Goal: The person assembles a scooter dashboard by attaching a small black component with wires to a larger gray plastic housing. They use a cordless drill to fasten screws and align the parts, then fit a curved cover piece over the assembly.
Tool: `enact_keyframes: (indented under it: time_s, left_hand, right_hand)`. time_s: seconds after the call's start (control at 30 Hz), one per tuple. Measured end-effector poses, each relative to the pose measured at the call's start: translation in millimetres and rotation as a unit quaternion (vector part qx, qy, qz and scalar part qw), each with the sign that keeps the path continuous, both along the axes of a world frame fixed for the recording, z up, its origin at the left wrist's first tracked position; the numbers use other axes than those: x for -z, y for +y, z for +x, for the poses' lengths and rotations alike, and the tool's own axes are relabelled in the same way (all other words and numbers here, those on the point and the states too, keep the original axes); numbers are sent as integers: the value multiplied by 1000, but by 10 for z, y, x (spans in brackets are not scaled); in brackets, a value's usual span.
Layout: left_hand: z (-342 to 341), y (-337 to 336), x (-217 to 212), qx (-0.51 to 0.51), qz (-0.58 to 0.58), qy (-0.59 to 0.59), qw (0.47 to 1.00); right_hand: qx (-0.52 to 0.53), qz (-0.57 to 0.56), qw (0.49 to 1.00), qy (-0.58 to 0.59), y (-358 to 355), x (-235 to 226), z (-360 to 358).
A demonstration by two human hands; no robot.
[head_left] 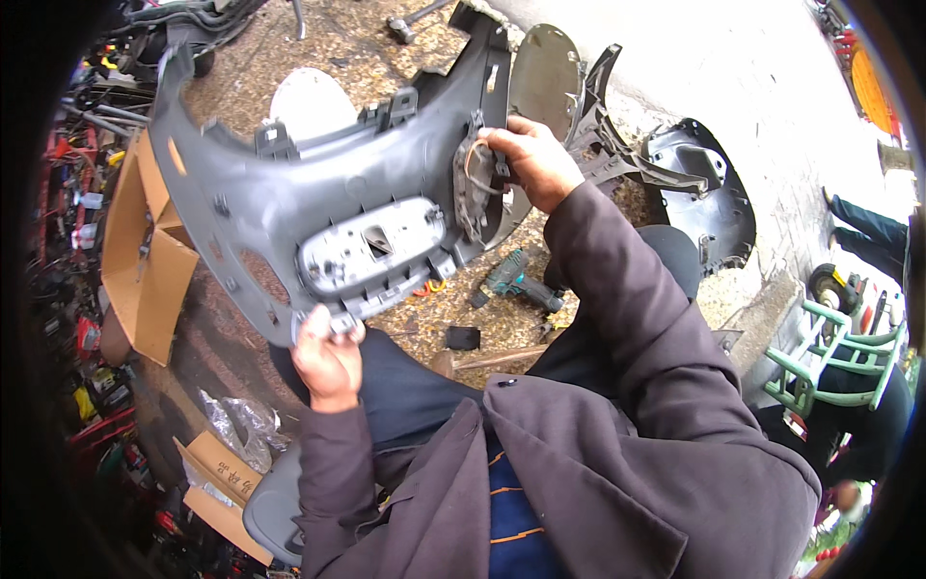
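Note:
A large grey moulded plastic panel (357, 179), like a vehicle fairing, is held up in front of me, its ribbed and clipped side toward me. My left hand (326, 362) pinches its lower edge near the left corner. In the panel's lower middle sits a pale oval insert (347, 253) with a small square opening. My right hand (535, 162) is closed at the right edge, fingers on an oblong grey piece (473, 188) with an orange and pale wire along it. Whether that piece is fastened to the panel I cannot tell.
Below the panel lie a teal and black cordless drill (521, 282) and a small black square piece (463, 338). A hammer (401, 29), grey oval covers (546, 82) and a dark shell (702, 198) lie beyond. Cardboard boxes (145, 261) stand left, a green stool (839, 357) right.

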State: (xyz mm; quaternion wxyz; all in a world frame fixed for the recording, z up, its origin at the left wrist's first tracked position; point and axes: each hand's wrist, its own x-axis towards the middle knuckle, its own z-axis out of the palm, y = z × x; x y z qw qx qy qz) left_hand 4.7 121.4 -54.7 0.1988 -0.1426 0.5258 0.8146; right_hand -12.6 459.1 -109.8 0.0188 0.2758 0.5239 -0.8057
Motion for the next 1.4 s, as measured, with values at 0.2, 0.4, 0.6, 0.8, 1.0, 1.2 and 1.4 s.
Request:
enact_keyframes:
  time_s: [0.2,0.4,0.6,0.8,1.0,1.2,1.4]
  left_hand:
    - [1045,-393,-408,-65,-120,-35,990]
    - [1394,-680,-570,-65,-163,-73,982]
    - [1519,-1007,-539,-15,-124,-191,974]
    - [1272,-1188,-1141,371,-244,-197,874]
    - [452,-260,-1356,329,-381,261,824]
    - [-267,681,-960,341,-515,408,672]
    - [-243,730,-555,238,-411,477,739]
  right_hand:
    - [-88,-2,991,105,-412,-157,307]
    - [-163,29,981,100,-810,-388,259]
    - [-159,68,982,81,-1003,-293,360]
    - [-150,104,977,112,-1056,-230,285]
    - [-178,165,964,109,-1066,-238,245]
    - [-160,176,963,129,-1046,-330,188]
    - [-130,188,954,194,-961,-454,197]
